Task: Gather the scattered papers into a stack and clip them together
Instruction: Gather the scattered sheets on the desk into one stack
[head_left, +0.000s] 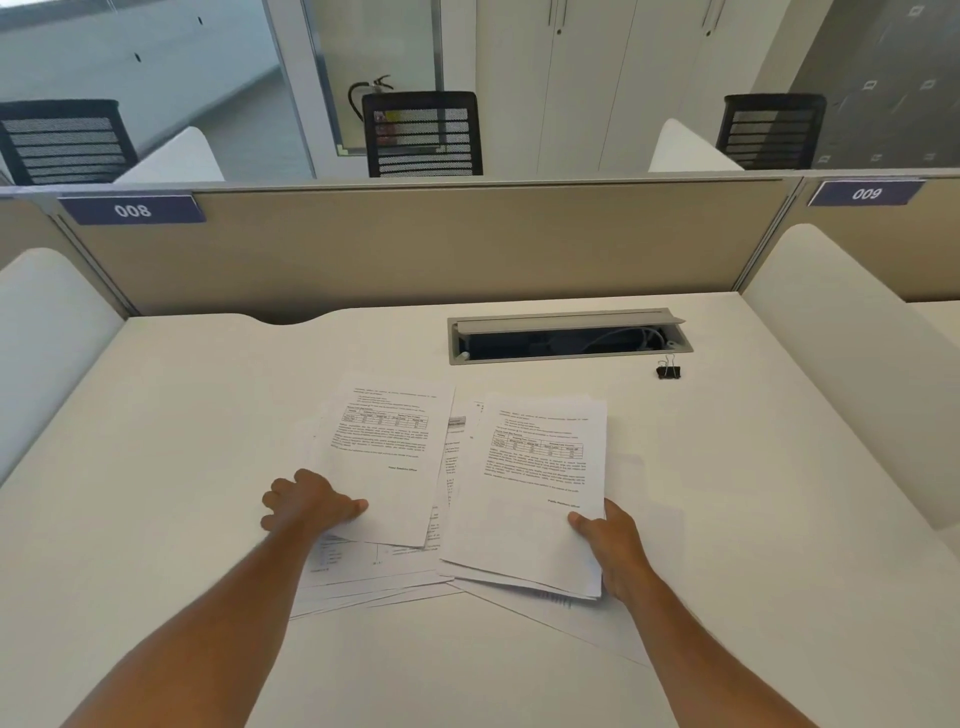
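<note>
Now my left hand (306, 501) lies on the left bundle of printed papers (387, 457), the thumb on top of the sheet and the other fingers curled at its left edge, so it pinches the lower left corner. My right hand (615, 553) holds the right bundle of papers (535, 499) at its lower right edge, thumb on top, the other fingers hidden under the sheets. Both bundles lie on the white bench (182, 467) and overlap more loose sheets (363, 582) spread below them. The two bundles are side by side, tilted a little to each other. A black binder clip (669, 370) stands on the bench well apart, just beside the open cable tray (569, 338).
</note>
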